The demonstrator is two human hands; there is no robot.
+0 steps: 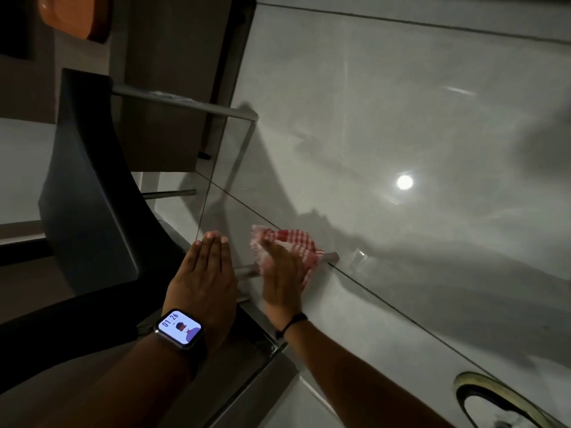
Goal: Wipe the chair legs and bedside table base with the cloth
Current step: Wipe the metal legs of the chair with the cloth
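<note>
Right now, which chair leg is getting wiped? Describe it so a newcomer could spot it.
Start at the dark chair seat on the left, above the glossy grey tiled floor. Several thin metal legs run from it; the one being wiped is the chair leg beside the wrist with the smartwatch. Only it has the red-and-white checked cloth wrapped on it, under the right hand.

My right hand (282,273) presses a woven cloth (293,244), red-and-white checked and soft-looking, against a thin chair leg (330,257) of brushed, dull silver metal. Another metal leg (185,103) has the same satin finish. The chair seat (89,193) looks smooth, dark and matt, perhaps plastic. The floor (401,103) is pale glossy tile, mirror-smooth, reflecting a lamp. On my left wrist, a watch (180,328) has a shiny glass face and a metal rim.
</note>
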